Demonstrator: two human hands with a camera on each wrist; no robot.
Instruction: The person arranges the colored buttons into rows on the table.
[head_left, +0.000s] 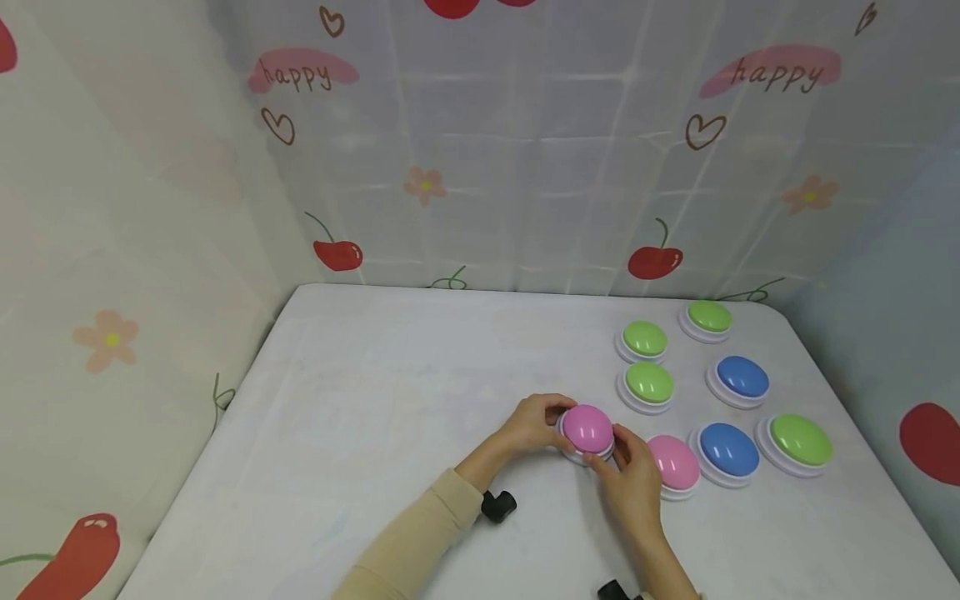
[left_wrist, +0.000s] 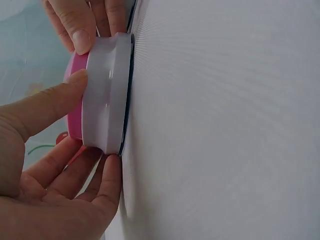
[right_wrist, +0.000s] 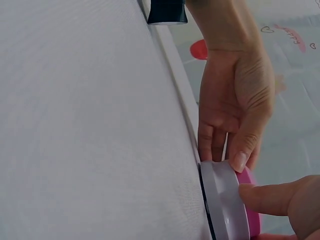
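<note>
A pink dome push button (head_left: pixel 588 428) with a white round base is between my two hands, right of the table's middle. My left hand (head_left: pixel 528 425) grips its left side, with the thumb (left_wrist: pixel 55 102) on the rim and the fingers curled round the base. From the other side my right hand (head_left: pixel 633 479) holds it, thumb (right_wrist: pixel 245 150) at the edge of the pink dome. The base (left_wrist: pixel 105 95) sits at the table surface; whether it is slightly raised I cannot tell. Just right of my right hand is a second pink button (head_left: pixel 673 462), partly hidden by that hand.
Blue buttons (head_left: pixel 730 449) (head_left: pixel 742 377) and several green buttons (head_left: pixel 649 382) (head_left: pixel 801 439) stand on the right part of the white table (head_left: pixel 360 400). A patterned curtain (head_left: pixel 517 167) hangs behind the table's back edge. Black wrist devices (head_left: pixel 498 506) are worn at both wrists.
</note>
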